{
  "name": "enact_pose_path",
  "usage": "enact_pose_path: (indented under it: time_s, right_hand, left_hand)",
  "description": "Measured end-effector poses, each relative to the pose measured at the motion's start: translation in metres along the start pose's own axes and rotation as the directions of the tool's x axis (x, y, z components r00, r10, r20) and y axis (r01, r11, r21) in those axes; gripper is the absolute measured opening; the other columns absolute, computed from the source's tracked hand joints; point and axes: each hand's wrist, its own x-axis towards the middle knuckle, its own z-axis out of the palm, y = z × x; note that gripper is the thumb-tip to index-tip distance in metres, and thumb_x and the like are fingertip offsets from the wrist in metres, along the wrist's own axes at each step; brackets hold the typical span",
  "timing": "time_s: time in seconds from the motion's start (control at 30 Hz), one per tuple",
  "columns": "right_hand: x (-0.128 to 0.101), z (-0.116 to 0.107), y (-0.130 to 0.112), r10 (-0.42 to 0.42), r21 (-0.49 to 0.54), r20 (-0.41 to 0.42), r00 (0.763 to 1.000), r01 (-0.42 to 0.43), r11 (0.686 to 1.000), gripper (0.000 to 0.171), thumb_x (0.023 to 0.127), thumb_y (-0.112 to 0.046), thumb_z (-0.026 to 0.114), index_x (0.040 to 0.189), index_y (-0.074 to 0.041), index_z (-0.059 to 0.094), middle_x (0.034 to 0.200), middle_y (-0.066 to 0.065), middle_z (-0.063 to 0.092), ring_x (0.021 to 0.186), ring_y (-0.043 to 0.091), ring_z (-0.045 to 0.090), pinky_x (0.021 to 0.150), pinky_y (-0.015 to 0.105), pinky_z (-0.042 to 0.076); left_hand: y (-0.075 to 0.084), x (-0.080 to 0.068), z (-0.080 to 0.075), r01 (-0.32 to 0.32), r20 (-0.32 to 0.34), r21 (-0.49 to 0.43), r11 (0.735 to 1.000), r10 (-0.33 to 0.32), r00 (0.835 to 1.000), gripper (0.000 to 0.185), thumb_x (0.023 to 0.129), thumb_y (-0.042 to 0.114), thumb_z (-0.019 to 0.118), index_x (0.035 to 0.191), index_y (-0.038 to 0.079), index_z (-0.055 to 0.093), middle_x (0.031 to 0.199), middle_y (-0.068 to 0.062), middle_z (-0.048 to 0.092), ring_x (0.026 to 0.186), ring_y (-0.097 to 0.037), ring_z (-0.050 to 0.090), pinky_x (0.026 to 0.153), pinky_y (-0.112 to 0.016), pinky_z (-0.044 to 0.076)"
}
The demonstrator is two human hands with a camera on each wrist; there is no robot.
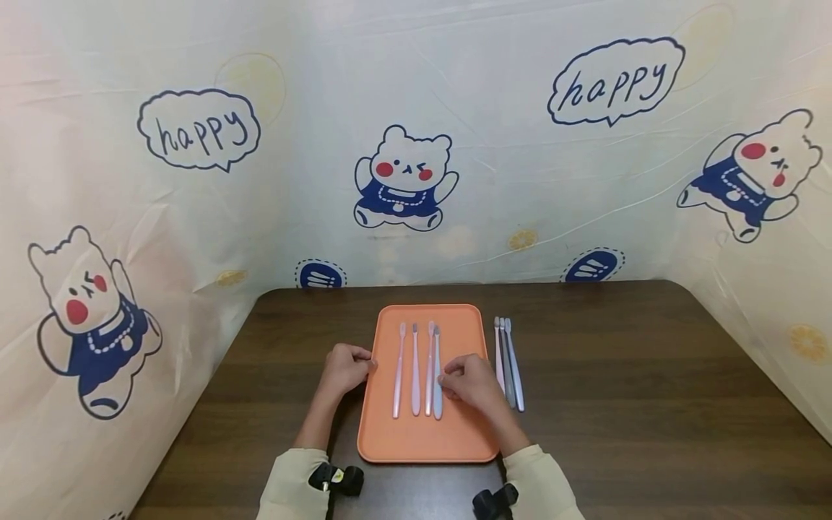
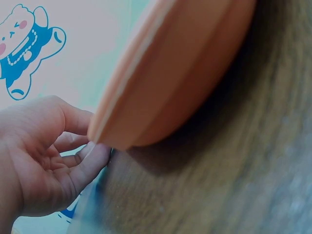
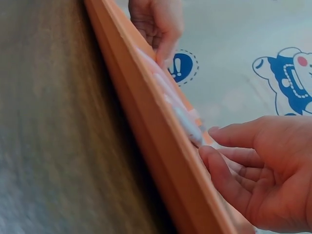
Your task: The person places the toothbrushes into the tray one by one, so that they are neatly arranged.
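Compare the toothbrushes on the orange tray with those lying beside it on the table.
The tray group has four toothbrushes, mostly pink, spread apart; the table group has three, packed close, one dark grey. The right hand touches the tray group's blue one; the table group lies untouched. Both groups point heads away.
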Motion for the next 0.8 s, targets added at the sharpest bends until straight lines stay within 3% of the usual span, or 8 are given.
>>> enact_pose_path:
  time_s: [0.13,0.43,0.8]
  right_hand:
    - [-0.001,-0.006,-0.001,-0.019,0.010,-0.011,1.000,0.019,1.000,0.018,0.092,-0.005,0.069,0.106,0.005,0.072,0.078,0.011,0.074,0.062,0.013,0.068,0.057,0.027,0.056]
    - [-0.003,-0.021,0.000,-0.102,0.009,-0.053,0.993,0.102,0.995,0.014,0.092,-0.004,0.068,0.102,0.004,0.074,0.075,0.012,0.073,0.056,0.019,0.067,0.051,0.024,0.049]
    - [-0.004,-0.034,0.006,-0.060,0.029,-0.027,0.998,0.061,0.998,0.016,0.094,-0.005,0.065,0.105,0.005,0.072,0.076,0.013,0.071,0.058,0.017,0.065,0.053,0.026,0.051]
  left_hand:
    - [-0.001,0.000,0.000,-0.005,0.003,-0.002,1.000,0.005,1.000,0.018,0.089,0.009,0.070,0.102,-0.002,0.077,0.092,-0.016,0.075,0.070,-0.014,0.067,0.066,-0.030,0.060]
    - [-0.001,0.000,-0.001,-0.003,0.002,0.008,1.000,0.003,1.000,0.019,0.088,0.009,0.070,0.103,-0.002,0.077,0.091,-0.015,0.075,0.070,-0.014,0.066,0.066,-0.030,0.059]
    - [0.000,-0.003,-0.001,-0.003,0.003,0.005,1.000,0.003,1.000,0.019,0.089,0.008,0.069,0.103,-0.002,0.077,0.093,-0.017,0.075,0.072,-0.017,0.067,0.067,-0.032,0.060]
